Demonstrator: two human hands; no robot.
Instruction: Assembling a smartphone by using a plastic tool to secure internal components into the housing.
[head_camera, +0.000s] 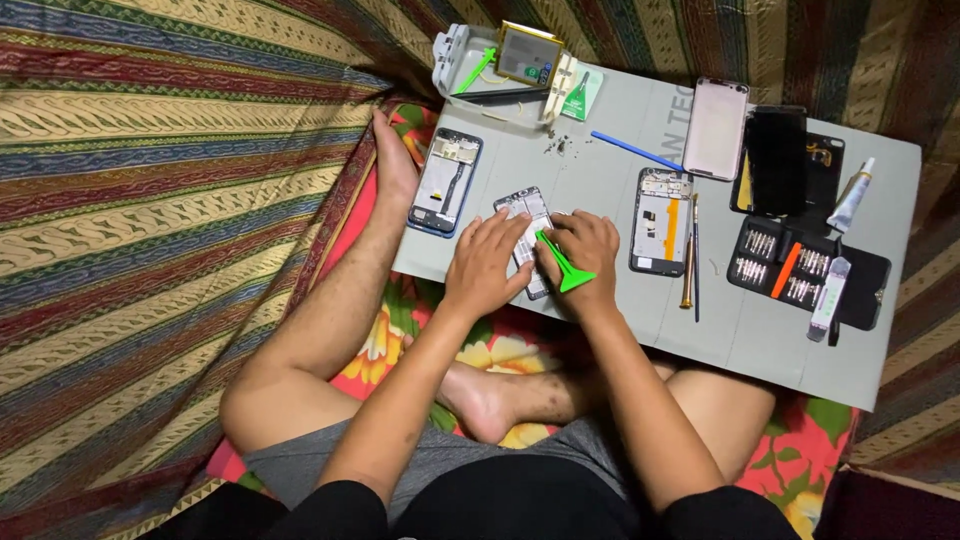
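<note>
An opened phone (527, 212) lies on the grey work mat (760, 340), its insides facing up. My left hand (485, 262) rests flat on its left side, holding it down. My right hand (583, 250) grips a green plastic pry tool (562, 265) whose tip points into the phone's right edge. The lower half of the phone is hidden under both hands.
Another opened blue-framed phone (446, 180) lies to the left, a third frame (661, 220) to the right beside two slim tools (690, 250). A white tray (505, 70) with a battery stands behind. Back covers (715, 128), a screwdriver bit case (805, 272) and glue tube (852, 198) sit right.
</note>
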